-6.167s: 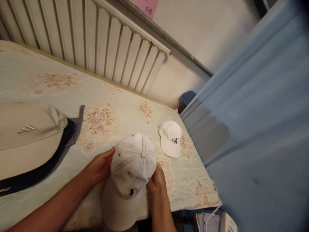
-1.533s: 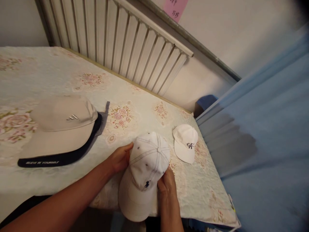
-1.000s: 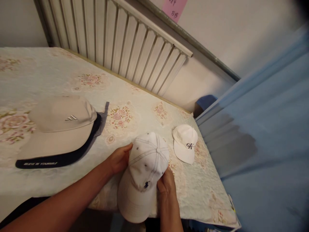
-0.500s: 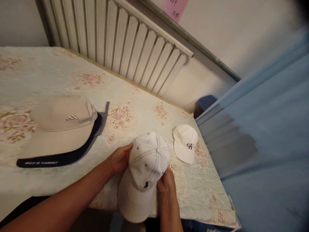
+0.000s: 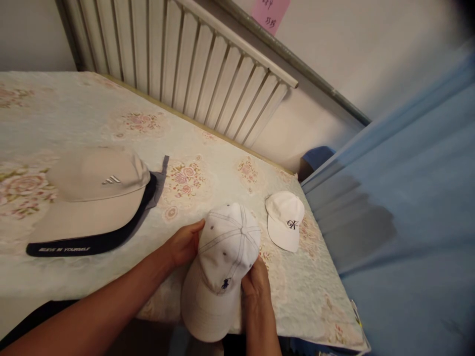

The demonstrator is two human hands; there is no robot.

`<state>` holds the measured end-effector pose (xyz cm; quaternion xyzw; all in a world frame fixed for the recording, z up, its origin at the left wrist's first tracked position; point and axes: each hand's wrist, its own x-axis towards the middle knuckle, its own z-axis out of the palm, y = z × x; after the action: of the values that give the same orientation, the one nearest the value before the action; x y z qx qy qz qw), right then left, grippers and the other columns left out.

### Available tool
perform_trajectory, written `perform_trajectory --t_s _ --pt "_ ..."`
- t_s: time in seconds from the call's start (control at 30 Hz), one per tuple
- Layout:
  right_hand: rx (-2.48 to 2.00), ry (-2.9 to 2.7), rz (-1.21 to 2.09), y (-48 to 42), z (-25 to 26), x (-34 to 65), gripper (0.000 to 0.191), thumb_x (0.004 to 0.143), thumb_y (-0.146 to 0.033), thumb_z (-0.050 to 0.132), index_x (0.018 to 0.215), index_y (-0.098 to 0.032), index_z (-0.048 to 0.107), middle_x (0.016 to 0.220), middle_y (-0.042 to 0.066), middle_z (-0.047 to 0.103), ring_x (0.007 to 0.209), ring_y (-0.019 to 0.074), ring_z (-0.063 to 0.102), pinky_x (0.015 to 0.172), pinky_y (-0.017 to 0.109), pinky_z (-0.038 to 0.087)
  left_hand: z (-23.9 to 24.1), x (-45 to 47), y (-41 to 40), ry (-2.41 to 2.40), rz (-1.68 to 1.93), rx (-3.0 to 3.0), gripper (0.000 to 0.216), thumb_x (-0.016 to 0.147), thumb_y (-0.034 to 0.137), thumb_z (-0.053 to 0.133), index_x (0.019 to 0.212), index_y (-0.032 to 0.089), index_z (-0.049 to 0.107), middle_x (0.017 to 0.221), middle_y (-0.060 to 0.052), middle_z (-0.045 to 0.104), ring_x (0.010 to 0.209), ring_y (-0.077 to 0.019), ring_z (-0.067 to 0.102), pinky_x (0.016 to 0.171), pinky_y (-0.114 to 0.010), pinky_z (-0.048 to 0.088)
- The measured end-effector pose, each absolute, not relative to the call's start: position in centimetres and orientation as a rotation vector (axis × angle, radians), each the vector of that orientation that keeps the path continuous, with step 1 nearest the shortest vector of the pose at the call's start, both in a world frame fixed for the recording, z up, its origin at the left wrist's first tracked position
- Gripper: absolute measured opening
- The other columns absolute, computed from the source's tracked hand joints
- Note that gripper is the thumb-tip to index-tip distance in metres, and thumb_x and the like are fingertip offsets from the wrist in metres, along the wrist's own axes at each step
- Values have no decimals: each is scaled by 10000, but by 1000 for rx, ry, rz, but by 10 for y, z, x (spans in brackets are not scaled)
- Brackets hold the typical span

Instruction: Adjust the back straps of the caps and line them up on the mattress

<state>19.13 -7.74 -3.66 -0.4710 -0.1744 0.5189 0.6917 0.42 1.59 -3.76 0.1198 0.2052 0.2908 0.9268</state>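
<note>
Between my two hands is a white baseball cap [image 5: 226, 257] with dark stitching and a small navy emblem, its brim pointing down toward me. My left hand [image 5: 187, 242] grips the cap's left edge, thumb on top and the other fingers partly hidden. On the opposite side my right hand [image 5: 257, 277] is closed on the cap's edge, with most fingers out of sight underneath. To the right lies another white cap [image 5: 285, 217] with black letters. At left, a beige cap [image 5: 96, 193] rests on top of a dark visor [image 5: 63, 248] with white lettering.
A flowered pale cover [image 5: 218, 173] spreads over the bed or table, its front edge below the held cap. Behind it stands a white radiator [image 5: 178, 64] against the wall. A blue curtain [image 5: 408, 222] hangs along the right side.
</note>
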Motion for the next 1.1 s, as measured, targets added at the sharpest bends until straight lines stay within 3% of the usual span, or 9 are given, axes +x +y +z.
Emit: perform_trajectory --t_s 1.1 --pt "-1039 -385 1135 -77 -39 190 425 762 -210 692 1185 -194 651 1048 47 759 1130 239 652 974 384 529 -29 5 13 475 600 242 427 952 300 479 1305 76 566 1049 -139 744 1048 -263 670 1006 -366 437"
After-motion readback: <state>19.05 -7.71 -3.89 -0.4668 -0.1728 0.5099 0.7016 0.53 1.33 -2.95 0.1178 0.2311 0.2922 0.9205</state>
